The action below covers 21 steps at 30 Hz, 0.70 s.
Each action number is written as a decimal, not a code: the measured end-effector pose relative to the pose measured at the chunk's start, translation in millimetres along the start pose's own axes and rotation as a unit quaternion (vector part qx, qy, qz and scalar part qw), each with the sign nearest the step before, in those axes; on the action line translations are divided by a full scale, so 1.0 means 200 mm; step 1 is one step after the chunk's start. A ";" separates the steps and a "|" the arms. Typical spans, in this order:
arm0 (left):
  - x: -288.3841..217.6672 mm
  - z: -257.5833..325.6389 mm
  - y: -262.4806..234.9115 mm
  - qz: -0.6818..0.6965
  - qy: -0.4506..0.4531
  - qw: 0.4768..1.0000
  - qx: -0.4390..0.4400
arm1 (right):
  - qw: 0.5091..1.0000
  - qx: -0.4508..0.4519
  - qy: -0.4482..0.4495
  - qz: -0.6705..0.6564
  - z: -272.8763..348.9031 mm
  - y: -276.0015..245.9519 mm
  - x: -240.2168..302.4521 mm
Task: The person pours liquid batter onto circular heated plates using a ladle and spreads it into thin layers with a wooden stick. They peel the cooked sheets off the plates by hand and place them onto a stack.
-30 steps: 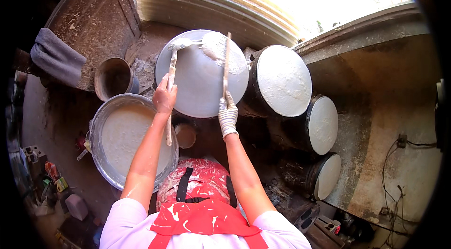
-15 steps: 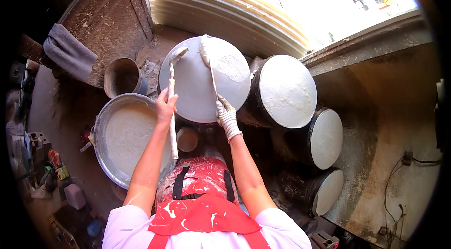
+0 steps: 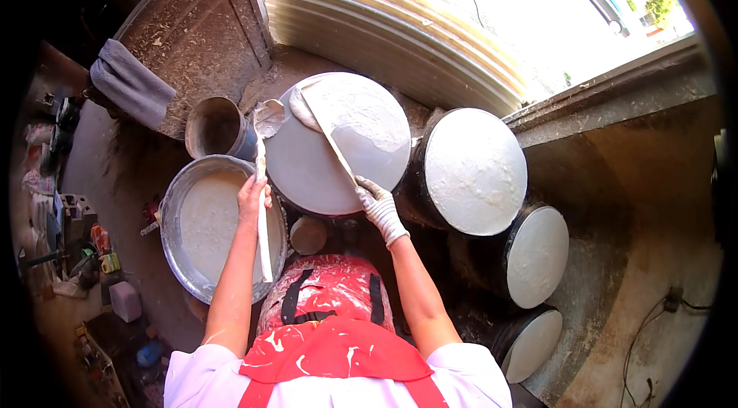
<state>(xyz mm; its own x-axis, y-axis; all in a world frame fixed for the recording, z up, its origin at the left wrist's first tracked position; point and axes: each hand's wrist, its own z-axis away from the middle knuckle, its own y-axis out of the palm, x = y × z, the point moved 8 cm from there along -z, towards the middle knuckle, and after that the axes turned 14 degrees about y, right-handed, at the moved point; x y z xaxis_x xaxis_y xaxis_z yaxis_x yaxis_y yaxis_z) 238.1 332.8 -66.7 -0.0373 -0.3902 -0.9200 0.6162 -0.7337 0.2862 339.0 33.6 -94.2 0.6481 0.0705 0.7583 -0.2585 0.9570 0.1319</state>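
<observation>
We found left hand (image 3: 252, 197) fingers clamped round a ladle (image 3: 261, 160), gloved right hand (image 3: 379, 209) fingers round a stick (image 3: 331, 140); we judged both light, stiff, best gripped clear of slippery paste (image 3: 355, 109).

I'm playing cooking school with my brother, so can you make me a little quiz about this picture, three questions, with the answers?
1. Which hand wears the striped glove?
2. True or false: the right hand holds the ladle.
3. How many round white tops show to the right of the big round plate? A) two B) three C) five

Key:
1. The right hand.
2. False: the left hand holds it.
3. B) three.
</observation>
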 end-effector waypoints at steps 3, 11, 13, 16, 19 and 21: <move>-0.01 0.05 -0.06 -0.010 -0.002 1.000 -0.022 | 0.997 -0.034 -0.057 -0.048 -0.03 -0.15 0.10; -0.03 0.13 -0.10 -0.031 -0.013 0.999 -0.043 | 0.987 0.084 -0.040 0.131 -0.09 -0.03 0.21; -0.05 0.15 -0.11 -0.036 -0.012 0.998 -0.043 | 0.980 0.133 -0.033 0.146 -0.02 -0.03 0.20; -0.08 0.18 -0.12 -0.043 -0.004 0.998 -0.040 | 0.995 0.033 -0.047 0.081 -0.04 -0.23 0.28; -0.10 0.21 -0.14 -0.041 0.003 0.998 -0.052 | 0.973 -0.009 -0.125 0.191 -0.21 -0.26 0.47; -0.12 0.22 -0.14 -0.043 0.016 0.997 -0.054 | 0.957 0.033 -0.103 0.268 -0.29 -0.20 0.48</move>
<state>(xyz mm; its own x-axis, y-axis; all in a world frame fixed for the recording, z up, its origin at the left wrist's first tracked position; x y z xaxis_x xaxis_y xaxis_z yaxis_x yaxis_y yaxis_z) 186.8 338.2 -41.1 -0.0696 -0.3091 -0.9485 0.6934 -0.6985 0.1767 453.0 19.5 -63.8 0.2560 0.4832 0.8372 -0.5629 0.7786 -0.2773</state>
